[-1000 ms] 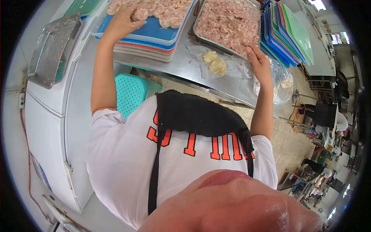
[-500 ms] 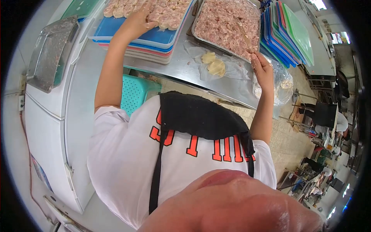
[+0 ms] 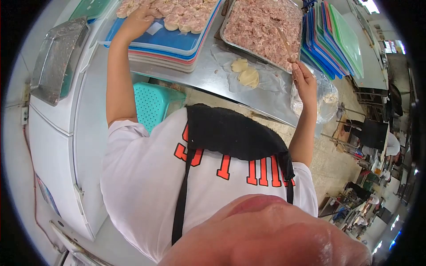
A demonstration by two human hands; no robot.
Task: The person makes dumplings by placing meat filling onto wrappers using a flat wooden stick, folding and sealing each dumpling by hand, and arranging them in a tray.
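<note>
My left hand rests among the rows of filled, pale dumplings on a blue tray, its fingers spread over the pieces at the upper left. In my right hand is the end of a thin spatula, whose blade reaches into the minced meat. That meat fills a large metal tray. Two round, pale wrappers lie on thin plastic below it. A small whitish piece shows on the blue tray beside my left hand.
Lidded trays or lids in blue, green and red stand at the right. An empty metal tray sits at far left. A turquoise stool is under the table edge. Another person is in the far right background.
My left hand has moved left and slightly up over the tray, uncovering more blue surface and the whitish piece. My right hand has shifted slightly right and down with the spatula.
</note>
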